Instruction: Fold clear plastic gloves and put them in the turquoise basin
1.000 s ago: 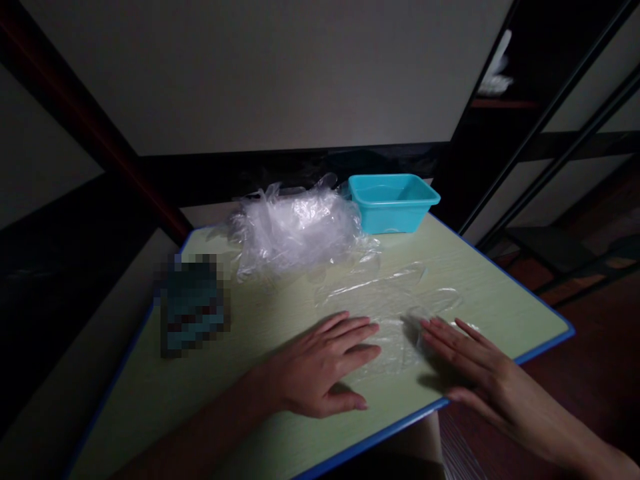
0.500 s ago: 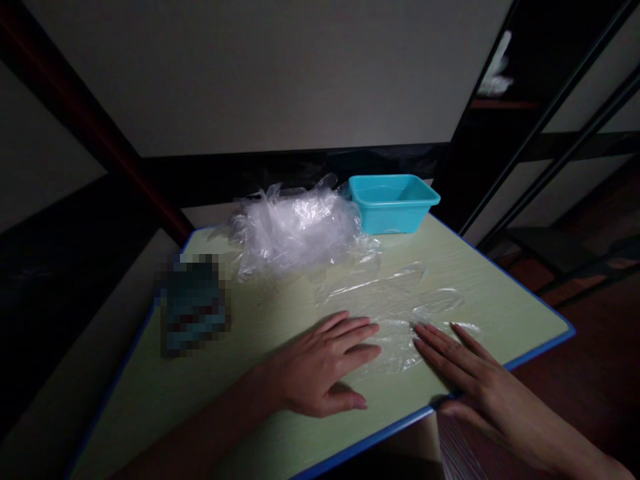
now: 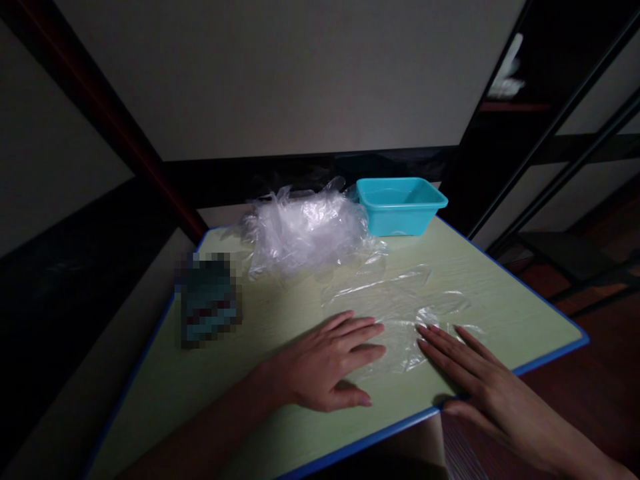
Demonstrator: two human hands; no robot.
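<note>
Clock: I am reading it from the middle of the clear disposable glove (image 3: 403, 340), twelve pointing straight ahead of the person.
Right hand (image 3: 490, 390): at four o'clock, its straight fingers are lying loose and released, the tips touching the glove, the thumb hanging by the table edge.
Left hand (image 3: 330, 363): at eight o'clock, it is resting palm down, fingers spread and released, the tips on the glove.
Glove: it is lying flat and wrinkled between the two hands, its finger shapes pointing towards two o'clock.
Table (image 3: 520, 320): its pale green top is carrying all this, a blue edging running around it.
Pixelated item (image 3: 210, 300): it is sitting at nine o'clock, too blurred to name.
Pile of clear plastic gloves (image 3: 310, 230): it is heaping up between ten and eleven.
Turquoise tub (image 3: 403, 217): it is standing upright at twelve, just beside the pile.
Pale panel (image 3: 300, 80): it is rising behind the table.
</note>
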